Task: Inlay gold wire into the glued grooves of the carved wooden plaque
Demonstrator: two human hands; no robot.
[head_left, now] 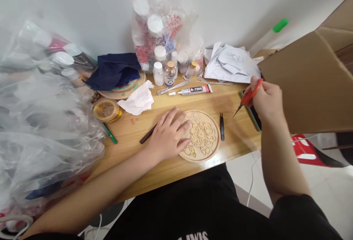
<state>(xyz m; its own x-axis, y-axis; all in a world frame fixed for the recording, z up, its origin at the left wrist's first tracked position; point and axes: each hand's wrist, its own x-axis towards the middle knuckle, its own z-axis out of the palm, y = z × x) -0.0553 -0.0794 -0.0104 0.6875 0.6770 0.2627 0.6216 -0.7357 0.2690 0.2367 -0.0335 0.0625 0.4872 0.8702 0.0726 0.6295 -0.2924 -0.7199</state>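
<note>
My left hand (168, 136) lies flat with its fingers spread over the left edge of a round wooden plaque (214, 122). The plaque carries a flower outlined in gold wire (202, 136), and my hand hides part of it. Under or beside that hand a dark stick (148, 134) rests on the table. To the right, my right hand (267, 98) is raised and closed around orange-handled scissors (252, 92), whose dark points face down and left. Black tweezers (222, 127) lie on the table between the plaque and the scissors.
Behind the plaque lie a B-7000 glue tube (196, 90) and a clear pen (173, 87). Small bottles (170, 73) stand at the back beside papers (231, 63). A gold wire spool (107, 110) and plastic bags (46, 133) are at left, a cardboard box (300, 85) at right.
</note>
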